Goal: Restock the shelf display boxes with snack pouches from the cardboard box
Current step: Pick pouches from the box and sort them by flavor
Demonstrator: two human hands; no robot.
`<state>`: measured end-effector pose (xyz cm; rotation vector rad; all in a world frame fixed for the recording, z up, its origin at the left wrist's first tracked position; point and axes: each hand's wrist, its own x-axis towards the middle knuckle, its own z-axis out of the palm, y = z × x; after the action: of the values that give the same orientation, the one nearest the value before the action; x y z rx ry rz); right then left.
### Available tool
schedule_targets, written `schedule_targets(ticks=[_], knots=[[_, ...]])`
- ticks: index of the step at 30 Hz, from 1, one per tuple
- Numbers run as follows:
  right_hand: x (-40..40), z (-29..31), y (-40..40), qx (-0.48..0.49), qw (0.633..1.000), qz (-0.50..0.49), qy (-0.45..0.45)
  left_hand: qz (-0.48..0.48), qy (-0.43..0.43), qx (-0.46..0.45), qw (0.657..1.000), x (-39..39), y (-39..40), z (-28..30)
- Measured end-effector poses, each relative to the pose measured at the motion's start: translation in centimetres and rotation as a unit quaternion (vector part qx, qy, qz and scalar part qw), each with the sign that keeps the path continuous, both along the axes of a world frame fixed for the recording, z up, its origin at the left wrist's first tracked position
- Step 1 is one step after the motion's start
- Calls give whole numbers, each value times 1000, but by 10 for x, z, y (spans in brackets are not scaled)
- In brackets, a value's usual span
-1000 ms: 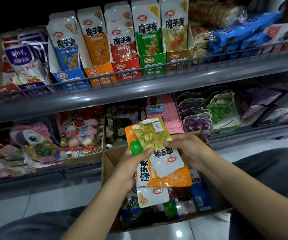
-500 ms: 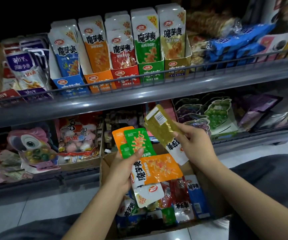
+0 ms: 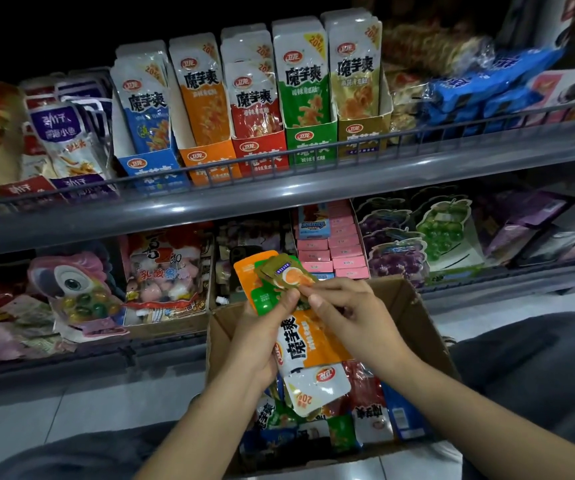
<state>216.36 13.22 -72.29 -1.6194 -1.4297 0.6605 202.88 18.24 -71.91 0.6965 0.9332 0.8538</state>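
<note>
Since the previous frame the right hand (image 3: 350, 315) has come back in from the raised position and now meets the left hand (image 3: 262, 336) above the cardboard box (image 3: 414, 317); the olive-yellow pouch (image 3: 288, 277) it had lifted clear is back at the top of the held stack.

Upper shelf (image 3: 279, 199): grey rail, above and behind the cardboard box. Five display boxes stand on it in a row, from the box's left side to its right: blue display box (image 3: 153, 169), orange display box (image 3: 206, 161), red display box (image 3: 258, 152), green display box (image 3: 310, 142), yellow display box (image 3: 362, 135). Each holds upright pouches; the red one's front pouch sits lower than its neighbours.

Cardboard box: open, on the floor between the person's knees, below the lower shelf. Loose pouches (image 3: 365, 407) of mixed colours lie inside.

Left hand: over the box's left half, fingers curled round a fanned stack of pouches, thumb pressed on a green pouch (image 3: 262, 299). The large orange pouch (image 3: 308, 341) in the stack hangs down toward the box.

Right hand: over the box's centre, thumb and fingertips pinching the edge of the olive-yellow pouch, which lies on top of the fan, above the box's far rim.
</note>
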Motion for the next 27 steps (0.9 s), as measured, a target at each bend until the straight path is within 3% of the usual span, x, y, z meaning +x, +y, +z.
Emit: schedule_targets(ticks=[4,13,19,27], knots=[[7,7,5,-29,998,43,30,-18,-14,3,1000,-1,1,-2],[28,20,17,-91,991,79,-51,-13,40,19,999,-1,10,7],[36,33,21,-87,991,90,-56,-17,53,40,998,5,13,18],[69,74,21,-156,979,-63,117,55,19,60,996,34,17,50]])
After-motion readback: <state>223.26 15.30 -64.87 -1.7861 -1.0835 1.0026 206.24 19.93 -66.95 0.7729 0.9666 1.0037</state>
